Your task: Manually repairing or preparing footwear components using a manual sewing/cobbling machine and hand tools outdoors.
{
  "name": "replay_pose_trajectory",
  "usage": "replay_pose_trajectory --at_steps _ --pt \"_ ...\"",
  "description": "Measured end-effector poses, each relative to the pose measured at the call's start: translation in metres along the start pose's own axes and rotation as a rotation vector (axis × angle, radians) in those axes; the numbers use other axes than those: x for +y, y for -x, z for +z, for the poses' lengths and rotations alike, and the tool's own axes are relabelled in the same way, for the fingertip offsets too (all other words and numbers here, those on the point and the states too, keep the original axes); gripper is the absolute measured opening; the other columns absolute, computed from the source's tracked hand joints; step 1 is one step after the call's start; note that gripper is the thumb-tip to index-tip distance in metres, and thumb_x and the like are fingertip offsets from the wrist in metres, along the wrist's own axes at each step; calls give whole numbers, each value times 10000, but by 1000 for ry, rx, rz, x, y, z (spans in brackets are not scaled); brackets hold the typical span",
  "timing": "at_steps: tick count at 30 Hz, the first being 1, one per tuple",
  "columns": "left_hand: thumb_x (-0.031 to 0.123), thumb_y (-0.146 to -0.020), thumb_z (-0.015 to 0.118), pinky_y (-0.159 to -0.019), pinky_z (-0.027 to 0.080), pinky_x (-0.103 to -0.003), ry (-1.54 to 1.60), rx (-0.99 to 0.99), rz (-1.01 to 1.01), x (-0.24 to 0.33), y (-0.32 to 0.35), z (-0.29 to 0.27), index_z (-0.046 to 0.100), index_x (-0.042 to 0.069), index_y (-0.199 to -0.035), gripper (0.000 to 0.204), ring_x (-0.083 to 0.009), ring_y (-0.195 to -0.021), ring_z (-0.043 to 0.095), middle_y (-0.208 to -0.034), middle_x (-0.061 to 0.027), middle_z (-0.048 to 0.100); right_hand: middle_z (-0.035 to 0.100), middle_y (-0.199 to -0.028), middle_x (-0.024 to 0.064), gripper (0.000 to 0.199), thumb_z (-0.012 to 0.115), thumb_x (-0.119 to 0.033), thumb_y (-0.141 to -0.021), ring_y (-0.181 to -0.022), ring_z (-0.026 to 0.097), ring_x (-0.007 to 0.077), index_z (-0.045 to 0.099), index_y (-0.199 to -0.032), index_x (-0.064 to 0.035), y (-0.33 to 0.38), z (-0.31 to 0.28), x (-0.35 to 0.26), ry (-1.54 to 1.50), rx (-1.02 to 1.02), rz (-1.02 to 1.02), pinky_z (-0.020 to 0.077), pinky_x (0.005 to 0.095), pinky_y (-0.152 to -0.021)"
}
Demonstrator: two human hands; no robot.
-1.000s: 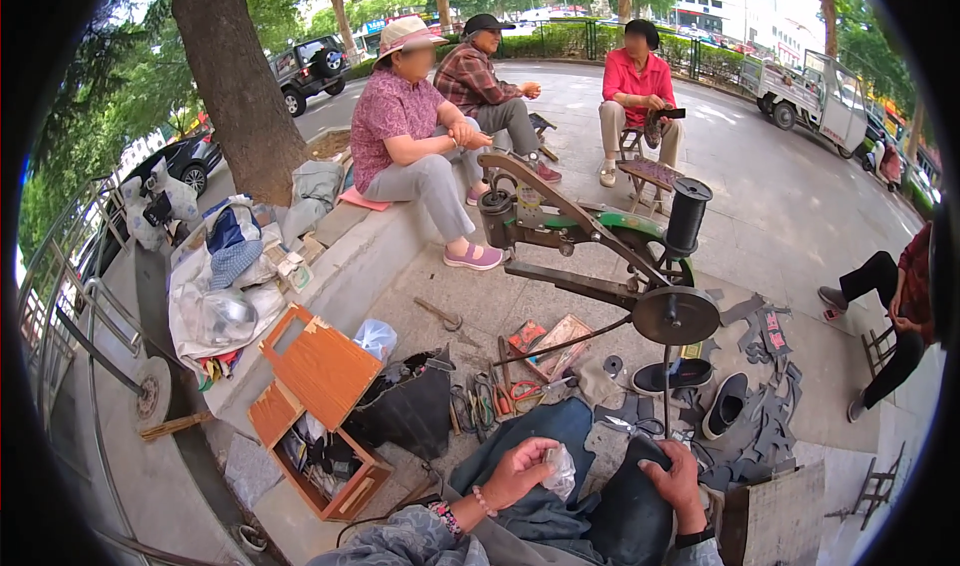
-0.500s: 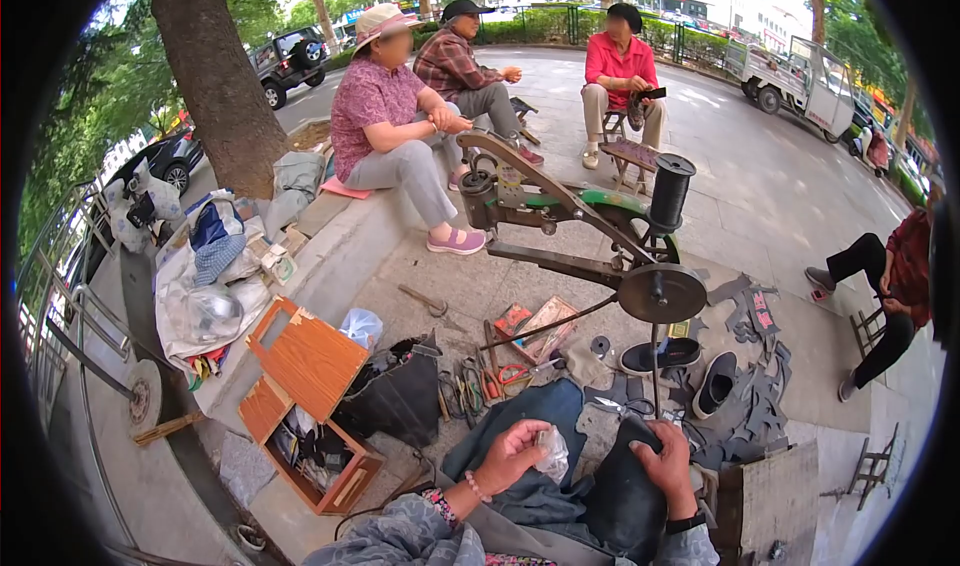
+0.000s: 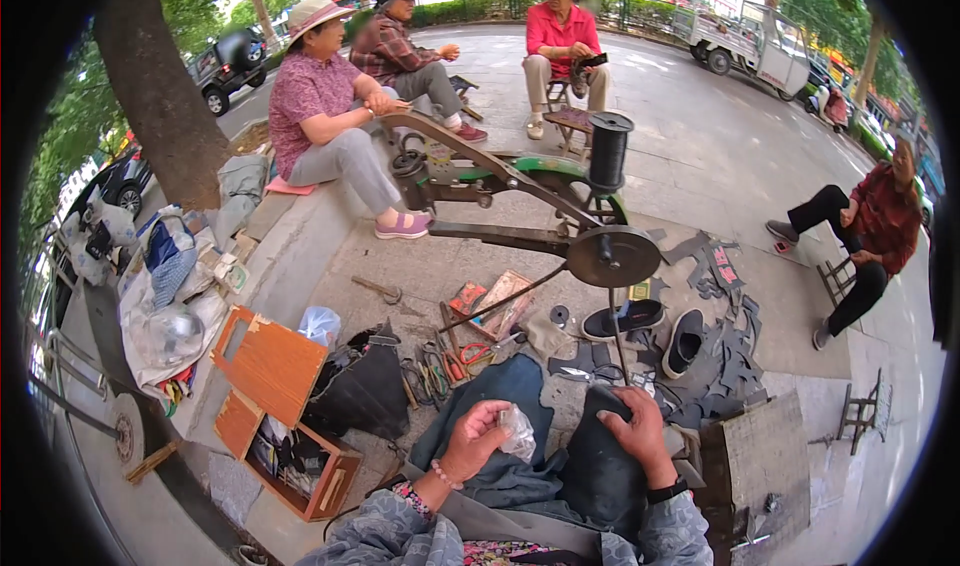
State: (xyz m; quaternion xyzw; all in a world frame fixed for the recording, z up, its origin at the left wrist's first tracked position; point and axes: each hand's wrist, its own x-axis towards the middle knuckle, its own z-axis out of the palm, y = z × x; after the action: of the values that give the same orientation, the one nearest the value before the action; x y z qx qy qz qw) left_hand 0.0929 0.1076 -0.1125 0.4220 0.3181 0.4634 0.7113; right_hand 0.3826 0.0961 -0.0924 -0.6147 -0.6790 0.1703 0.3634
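My left hand [image 3: 472,444] pinches a small crumpled clear plastic bag [image 3: 517,433] over my lap; what the bag holds is too small to make out. A dark blue cloth [image 3: 480,406] covers my knee beneath it. My right hand [image 3: 642,436] is closed over the upper edge of a black leather-like piece [image 3: 602,471] on my right thigh, its fingers partly hidden. Beyond my knees stands a hand-cranked shoe-sewing machine [image 3: 500,176] with a round wheel [image 3: 612,256] and a large spool of black thread [image 3: 609,154].
Dark slip-on shoes [image 3: 684,342] lie among black rubber scraps [image 3: 725,361] at right. Red-handled scissors [image 3: 478,352], pliers and a black bag [image 3: 362,386] sit ahead. An open wooden box [image 3: 320,466] is at left, a board [image 3: 765,456] at right. Several people sit around.
The view has turned right, so the surroundings sit farther left in the picture. Both hands keep nearly the same pose and hold. The seated person at right has a hand raised toward the head.
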Motion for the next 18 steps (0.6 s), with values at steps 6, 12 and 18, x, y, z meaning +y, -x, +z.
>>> replay_pose_trajectory --at_steps 6,12,18 --pt "-4 -805 585 -740 492 -255 -64 195 71 25 16 0 509 -16 -1133 337 -127 -833 597 -965 -87 613 616 -1003 138 415 699 -314 -706 -947 564 336 635 -1011 -39 -9 19 -15 8 36 -58 438 409 -838" --pt "-4 -796 564 -784 486 -276 -33 129 38 3 5 -2 481 -25 -1160 374 -151 -865 593 -1000 -94 599 611 -1021 136 424 697 -311 -711 -982 562 333 625 -1023 -32 2 13 2 33 1 9 433 406 -866" --pt "5 -798 560 -807 475 -274 -85 158 61 7 13 3 470 -24 -1175 389 -150 -893 587 -1023 -95 591 533 -1178 187 520 711 -231 -706 -1103 502 359 552 -1158 -26 8 10 -24 81 70 -85 422 417 -915"
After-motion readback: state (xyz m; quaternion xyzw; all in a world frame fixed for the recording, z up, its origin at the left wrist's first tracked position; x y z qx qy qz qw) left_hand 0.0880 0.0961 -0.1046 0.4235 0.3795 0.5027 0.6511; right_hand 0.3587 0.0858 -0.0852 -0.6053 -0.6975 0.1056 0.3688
